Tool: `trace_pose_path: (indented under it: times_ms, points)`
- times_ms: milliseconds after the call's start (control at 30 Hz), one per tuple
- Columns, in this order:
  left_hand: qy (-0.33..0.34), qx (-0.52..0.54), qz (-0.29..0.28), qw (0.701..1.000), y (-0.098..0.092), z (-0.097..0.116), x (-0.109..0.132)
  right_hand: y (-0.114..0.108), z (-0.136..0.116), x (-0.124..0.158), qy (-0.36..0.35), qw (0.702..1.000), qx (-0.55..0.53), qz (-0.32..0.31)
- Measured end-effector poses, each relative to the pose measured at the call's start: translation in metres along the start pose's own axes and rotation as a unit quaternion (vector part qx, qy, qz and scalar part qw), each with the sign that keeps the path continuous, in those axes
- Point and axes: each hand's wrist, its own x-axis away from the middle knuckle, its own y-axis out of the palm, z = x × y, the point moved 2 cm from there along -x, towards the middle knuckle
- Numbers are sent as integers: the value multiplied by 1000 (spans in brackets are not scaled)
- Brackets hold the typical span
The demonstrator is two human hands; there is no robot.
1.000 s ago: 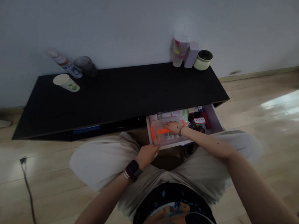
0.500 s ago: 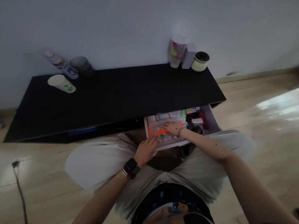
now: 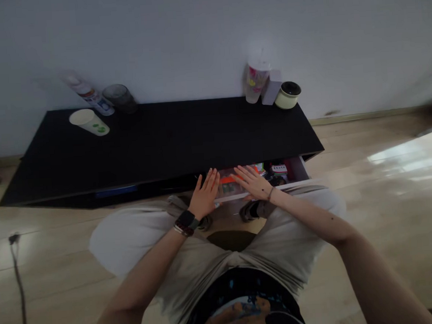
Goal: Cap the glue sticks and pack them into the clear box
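I sit cross-legged on the floor before a low black cabinet (image 3: 162, 136). Its white drawer (image 3: 298, 168) at the right stands only partly out. My left hand (image 3: 204, 195), with a dark watch on its wrist, lies flat with fingers stretched against the drawer's front edge. My right hand (image 3: 251, 181) is also flat and spread on the drawer front. Between them shows a clear box with orange clasps (image 3: 228, 183). A red and white item (image 3: 278, 170) lies further right in the drawer.
On the cabinet top: a paper cup (image 3: 88, 120), a tilted bottle (image 3: 87, 95) and a dark glass (image 3: 119, 97) at the back left; a plastic cup (image 3: 252, 80), a small box (image 3: 270, 91) and a pale round pot (image 3: 287, 94) at the back right. A cable (image 3: 17, 274) runs along the wooden floor on the left.
The drawer has slid most of the way into the cabinet. My right hand came off the clear box, and both hands now press flat on the drawer front.
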Motion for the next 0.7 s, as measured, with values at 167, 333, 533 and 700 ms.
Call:
trace_pose_path:
  times_ms: [167,333,533,700]
  points:
    - [-7,-4,7,1000,0,-19,-23,6,15,-15,36,999,-3,22]
    - [-13,-2,9,1000,2,-32,-39,11,28,-27,60,997,-19,39]
    - [-17,22,23,999,8,-42,-49,16,36,-37,89,995,-29,46]
    - [-13,42,69,997,16,-48,-50,19,37,-42,100,993,-25,64]
